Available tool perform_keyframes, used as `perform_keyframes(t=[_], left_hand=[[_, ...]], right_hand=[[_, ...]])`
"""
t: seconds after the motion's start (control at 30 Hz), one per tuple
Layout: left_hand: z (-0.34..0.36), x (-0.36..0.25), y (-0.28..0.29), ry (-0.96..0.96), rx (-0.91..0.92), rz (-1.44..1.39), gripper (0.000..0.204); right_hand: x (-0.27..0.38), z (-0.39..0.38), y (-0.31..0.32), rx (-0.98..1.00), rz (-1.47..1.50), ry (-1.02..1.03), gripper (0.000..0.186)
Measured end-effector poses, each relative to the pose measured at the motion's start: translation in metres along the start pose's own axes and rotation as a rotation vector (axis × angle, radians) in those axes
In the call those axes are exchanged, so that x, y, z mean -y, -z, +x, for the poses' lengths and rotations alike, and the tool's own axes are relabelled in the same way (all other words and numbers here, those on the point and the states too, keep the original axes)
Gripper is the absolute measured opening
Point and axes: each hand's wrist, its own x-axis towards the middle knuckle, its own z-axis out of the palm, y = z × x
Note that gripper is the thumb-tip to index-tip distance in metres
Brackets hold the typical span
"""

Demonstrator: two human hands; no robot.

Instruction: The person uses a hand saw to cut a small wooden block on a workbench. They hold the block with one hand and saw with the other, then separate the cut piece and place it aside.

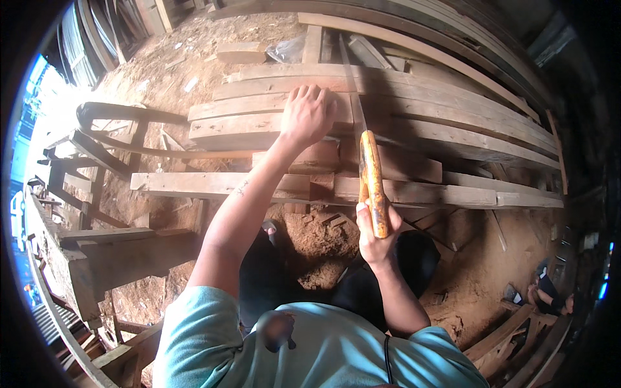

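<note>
Several long timber boards lie side by side across the upper middle of the view. My left hand is on a board left of the saw, its fingers bent down and gripping the wood. My right hand is closed round the worn yellow handle of a hand saw. The saw blade points away from me and crosses the boards just right of my left hand, over a cut line in the wood. Part of the blade is blurred.
Wooden frames and a heavy beam stand on the left. A plastic bag lies behind the boards, metal sheets at the upper left. Sawdust covers the ground by my legs. Another person's legs show at lower right.
</note>
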Motion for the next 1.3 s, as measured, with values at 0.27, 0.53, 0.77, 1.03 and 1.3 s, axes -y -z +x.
perform_keyframes(t=[0.27, 0.53, 0.77, 1.03, 1.3], left_hand=[[-0.001, -0.002, -0.005, -0.002, 0.028, 0.023, 0.039], [-0.009, -0.006, -0.012, 0.038, -0.081, -0.003, 0.029], [-0.005, 0.001, -0.009, 0.019, -0.116, -0.03, 0.028], [0.0, -0.001, -0.016, 0.021, -0.095, 0.01, 0.03], [0.003, 0.0, -0.019, 0.045, -0.111, -0.025, 0.032]], right_hand=[[-0.006, -0.001, -0.001, -0.027, -0.029, -0.072, 0.009], [-0.014, 0.003, 0.006, -0.02, 0.043, -0.117, 0.007], [-0.018, 0.008, 0.006, -0.032, 0.069, -0.086, 0.003], [-0.055, -0.031, 0.005, -0.108, -0.01, 0.021, 0.003], [-0.057, -0.071, 0.015, -0.023, -0.28, 0.1, 0.002]])
